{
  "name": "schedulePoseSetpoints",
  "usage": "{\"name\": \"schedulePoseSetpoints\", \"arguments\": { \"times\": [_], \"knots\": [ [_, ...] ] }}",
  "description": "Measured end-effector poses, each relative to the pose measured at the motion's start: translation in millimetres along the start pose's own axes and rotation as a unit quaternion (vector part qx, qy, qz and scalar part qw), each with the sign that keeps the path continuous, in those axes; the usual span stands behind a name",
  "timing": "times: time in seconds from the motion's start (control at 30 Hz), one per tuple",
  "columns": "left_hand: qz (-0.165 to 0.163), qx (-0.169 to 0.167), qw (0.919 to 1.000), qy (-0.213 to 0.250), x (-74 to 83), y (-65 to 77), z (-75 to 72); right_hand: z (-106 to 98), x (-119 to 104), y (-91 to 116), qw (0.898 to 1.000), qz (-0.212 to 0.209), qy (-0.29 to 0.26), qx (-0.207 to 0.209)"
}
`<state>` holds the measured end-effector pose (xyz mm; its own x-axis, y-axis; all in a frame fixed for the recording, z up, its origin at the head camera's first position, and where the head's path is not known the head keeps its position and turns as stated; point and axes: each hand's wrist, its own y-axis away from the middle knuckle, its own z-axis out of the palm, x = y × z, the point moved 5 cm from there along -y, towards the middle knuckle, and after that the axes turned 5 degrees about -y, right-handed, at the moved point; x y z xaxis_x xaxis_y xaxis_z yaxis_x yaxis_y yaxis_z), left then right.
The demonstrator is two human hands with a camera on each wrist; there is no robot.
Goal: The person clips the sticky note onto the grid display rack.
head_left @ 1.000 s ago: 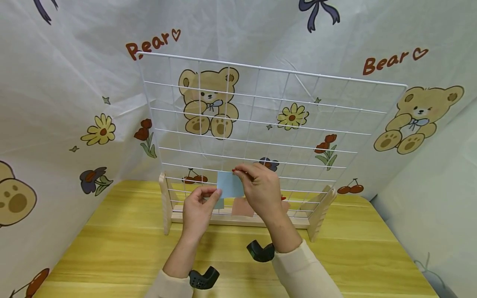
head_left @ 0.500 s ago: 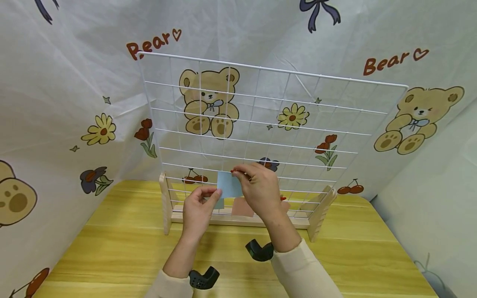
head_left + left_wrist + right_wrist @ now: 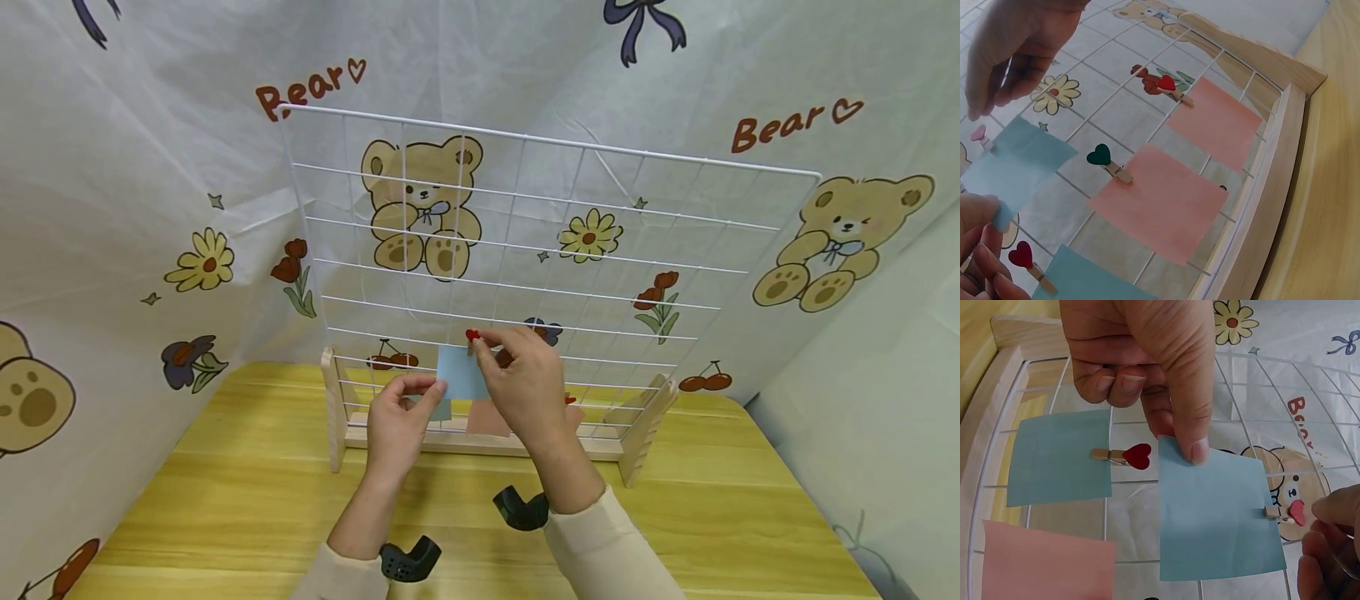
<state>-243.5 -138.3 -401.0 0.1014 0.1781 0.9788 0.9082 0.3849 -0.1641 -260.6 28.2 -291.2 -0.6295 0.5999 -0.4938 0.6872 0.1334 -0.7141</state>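
A light blue paper square (image 3: 459,371) lies against the white wire grid (image 3: 517,218). My left hand (image 3: 395,425) pinches its lower left edge between thumb and fingers. On its top edge sits a small wooden clothespin (image 3: 1274,512) with a red-pink heart. My right hand (image 3: 528,379) is just beside that clothespin; in both wrist views a small gap separates its fingertips from the heart. In the head view the right hand covers the square's right edge.
Lower on the grid hang another blue square (image 3: 1060,459) and two pink squares (image 3: 1163,200) (image 3: 1217,124), each with a heart clothespin. Wooden feet (image 3: 648,429) hold the grid upright on the wood-grain table (image 3: 247,492). A bear-print cloth (image 3: 187,150) hangs behind.
The clothespin's heart, earlier between my right fingertips, now stands up above the square's top edge. My right fingers have let go of it. The left hand has kept its place.
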Motion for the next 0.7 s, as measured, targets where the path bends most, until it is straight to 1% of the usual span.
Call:
{"name": "schedulePoseSetpoints", "arguments": {
  "times": [0.07, 0.2, 0.5, 0.7],
  "knots": [
    [0.002, 0.001, 1.0000, 0.004, 0.1, -0.1, 0.1, -2, 0, 0, 1.000, -0.003, -0.002, 0.010],
    [0.005, 0.006, 0.9999, 0.007, 0.0, -0.4, -0.1, -4, 0, 0, 1.000, -0.003, -0.005, 0.015],
    [0.007, 0.012, 0.9998, 0.016, 0.9, 0.7, -1.9, -4, 3, 3, 1.000, -0.017, -0.002, 0.012],
    [0.005, 0.008, 0.9997, 0.022, 0.1, 1.1, -0.5, -3, 6, 11, 1.000, -0.015, 0.001, 0.007]
  ]
}}
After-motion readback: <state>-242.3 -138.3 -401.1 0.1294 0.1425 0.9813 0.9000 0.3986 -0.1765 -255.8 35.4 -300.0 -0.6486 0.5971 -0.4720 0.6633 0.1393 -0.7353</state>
